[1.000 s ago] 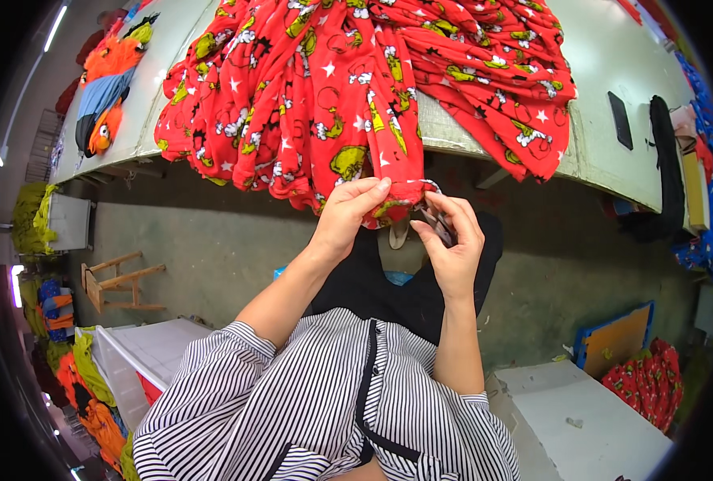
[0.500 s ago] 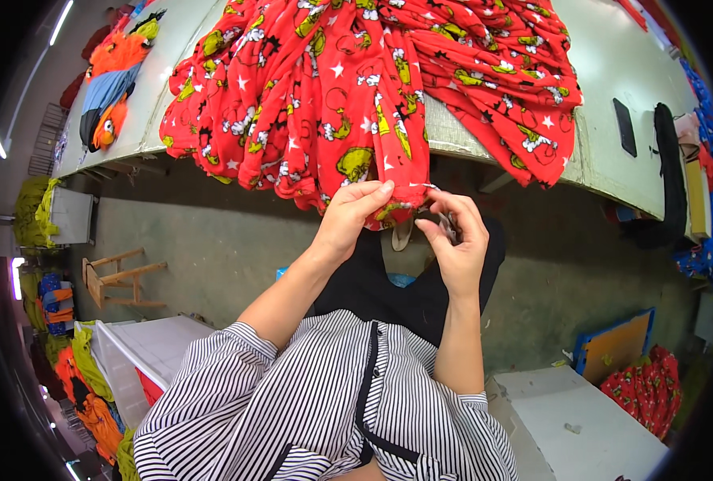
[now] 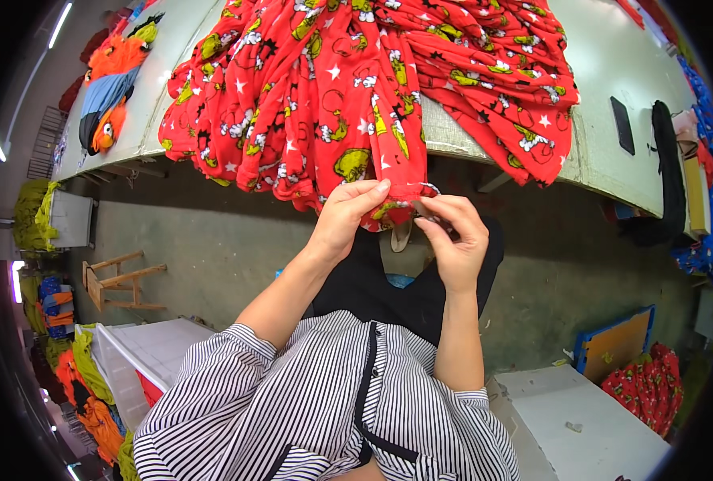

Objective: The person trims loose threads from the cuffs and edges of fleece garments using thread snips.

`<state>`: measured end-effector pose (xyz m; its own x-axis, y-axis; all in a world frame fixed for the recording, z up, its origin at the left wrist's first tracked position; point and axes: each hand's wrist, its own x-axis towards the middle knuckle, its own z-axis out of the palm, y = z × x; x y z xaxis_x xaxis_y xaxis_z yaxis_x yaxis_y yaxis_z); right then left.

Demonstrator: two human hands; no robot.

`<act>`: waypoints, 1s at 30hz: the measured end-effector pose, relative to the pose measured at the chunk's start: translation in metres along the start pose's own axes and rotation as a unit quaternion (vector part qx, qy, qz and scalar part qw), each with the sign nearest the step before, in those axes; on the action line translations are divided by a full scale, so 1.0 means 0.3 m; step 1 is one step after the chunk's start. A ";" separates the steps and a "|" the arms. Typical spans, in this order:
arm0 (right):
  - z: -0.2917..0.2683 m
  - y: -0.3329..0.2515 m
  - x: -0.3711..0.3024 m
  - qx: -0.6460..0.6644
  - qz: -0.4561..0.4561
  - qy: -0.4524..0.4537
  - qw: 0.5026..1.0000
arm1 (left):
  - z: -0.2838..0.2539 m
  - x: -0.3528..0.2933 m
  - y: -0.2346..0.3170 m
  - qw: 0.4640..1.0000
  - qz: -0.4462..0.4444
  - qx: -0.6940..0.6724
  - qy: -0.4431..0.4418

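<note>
A heap of red printed fleece fabric (image 3: 292,120), with green and white figures and stars, hangs over the front edge of the table. My left hand (image 3: 347,215) pinches the hem at its lowest end, thumb on top. Close to the right of that hem is my right hand (image 3: 456,236), its thumb and fingers drawn together around something small and partly hidden, which I cannot make out. Its fingertips are at the fabric's edge, where a thin pale strip or thread curls; whether they touch it is unclear.
The pale table (image 3: 613,172) carries a dark phone (image 3: 622,126) and a black cloth (image 3: 667,160) on the right, and an orange furry item (image 3: 116,60) on the left. A wooden stool (image 3: 120,280) stands on the floor. A white surface (image 3: 581,417) is at lower right.
My right hand has turned slightly and its fingertips are closer to the hem; the greyish thing in its palm shows less. My left hand keeps its pinch, nearly in place.
</note>
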<state>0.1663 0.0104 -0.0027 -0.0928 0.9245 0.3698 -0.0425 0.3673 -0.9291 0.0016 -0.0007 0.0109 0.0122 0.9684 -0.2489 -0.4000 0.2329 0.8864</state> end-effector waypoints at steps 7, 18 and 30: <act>-0.001 0.038 0.037 0.144 0.136 -0.031 0.980 | -0.009 -0.010 0.012 0.999 -0.005 0.038 -0.018; 0.093 0.044 0.017 -0.119 -0.146 0.118 0.975 | -0.025 0.005 -0.030 0.801 0.459 0.365 0.120; -0.100 0.011 0.173 -0.319 -0.130 0.094 0.934 | -0.016 -0.048 -0.082 0.988 0.072 0.107 -0.083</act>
<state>0.1912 0.0627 0.0134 0.0158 0.7748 0.6321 0.5684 0.5131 -0.6432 0.0070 -0.0209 -0.0091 0.1270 0.9899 -0.0631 -0.2064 0.0886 0.9744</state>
